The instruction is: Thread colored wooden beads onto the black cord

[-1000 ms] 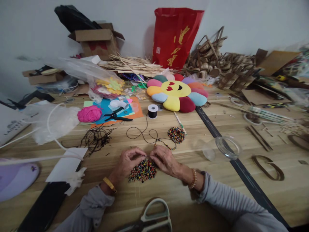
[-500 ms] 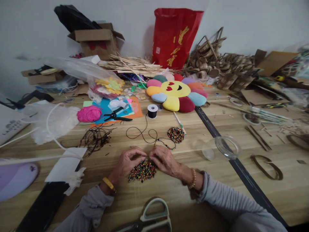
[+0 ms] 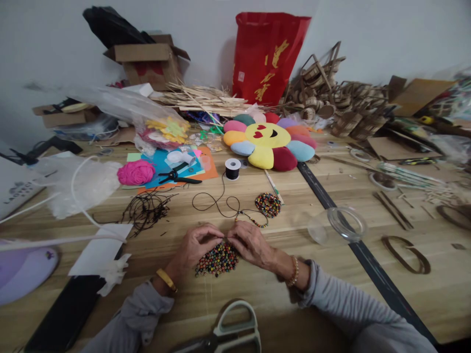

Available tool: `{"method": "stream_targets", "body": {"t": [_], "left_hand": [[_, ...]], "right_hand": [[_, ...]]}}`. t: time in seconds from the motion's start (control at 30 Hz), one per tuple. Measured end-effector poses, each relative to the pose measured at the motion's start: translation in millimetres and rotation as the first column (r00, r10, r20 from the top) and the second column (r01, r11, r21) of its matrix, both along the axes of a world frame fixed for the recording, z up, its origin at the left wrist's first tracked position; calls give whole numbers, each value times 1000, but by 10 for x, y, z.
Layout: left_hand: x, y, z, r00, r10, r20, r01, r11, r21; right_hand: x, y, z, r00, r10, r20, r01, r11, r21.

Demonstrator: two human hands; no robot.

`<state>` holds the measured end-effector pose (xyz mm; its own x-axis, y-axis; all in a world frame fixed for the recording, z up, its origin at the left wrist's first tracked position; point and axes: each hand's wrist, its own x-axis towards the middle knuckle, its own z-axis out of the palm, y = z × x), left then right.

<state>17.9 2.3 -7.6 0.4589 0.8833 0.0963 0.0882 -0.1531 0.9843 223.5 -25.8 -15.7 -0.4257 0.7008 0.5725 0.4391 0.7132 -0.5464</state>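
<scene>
My left hand (image 3: 196, 246) and my right hand (image 3: 253, 245) meet fingertip to fingertip, both pinched closed. A short dark line of cord shows at the right fingertips; whatever the left fingers pinch is too small to make out. Directly below them lies a pile of small multicoloured beads (image 3: 218, 260), partly covered by the fingers. Just beyond my right hand, a string of beads (image 3: 262, 224) curves over the table, joined to thin black cord (image 3: 211, 209) that loops back to a spool (image 3: 232, 170). A coiled heap of strung beads (image 3: 268, 205) rests behind it.
Scissors (image 3: 237, 326) lie at the near edge. To the left are tangled black cord (image 3: 147, 213), pliers (image 3: 178, 175), pink yarn (image 3: 136, 172) and a plastic bag (image 3: 81, 189). Rightward lies a clear tape roll (image 3: 347, 224). A flower cushion (image 3: 268, 142) and red bag (image 3: 268, 59) stand behind.
</scene>
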Motion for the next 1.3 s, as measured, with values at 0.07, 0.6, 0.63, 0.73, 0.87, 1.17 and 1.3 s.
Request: {"method": "stream_targets", "body": {"t": [0.07,0.6,0.63,0.73,0.87,1.17,1.3], "left_hand": [[4,2,7,1000,2,-3,-2,1000,3],[-1,2,0,1000,4,-22,-4,1000,10],[-1,1,-2,1000,3,-29,-3,1000,11],[-1,-3,-2,999,-4,-37,4,1000,6],[8,-6,19,1000,0,-31,0,1000,-4],[13,-9,59,999,-25,-35,24,999,-36],[13,-17,78,997,-38,-63,37,999,-19]], "right_hand": [[2,0,0,1000,0,-1,0,1000,-6],[2,4,6,1000,3,-2,-3,1000,-11],[2,3,9,1000,6,2,-6,1000,-10],[2,1,7,1000,14,2,-14,1000,-3],[1,4,-10,1000,27,-1,-27,1000,-2],[7,3,2,998,55,15,-55,998,-23],[3,3,-17,998,55,17,-54,998,-27]]}}
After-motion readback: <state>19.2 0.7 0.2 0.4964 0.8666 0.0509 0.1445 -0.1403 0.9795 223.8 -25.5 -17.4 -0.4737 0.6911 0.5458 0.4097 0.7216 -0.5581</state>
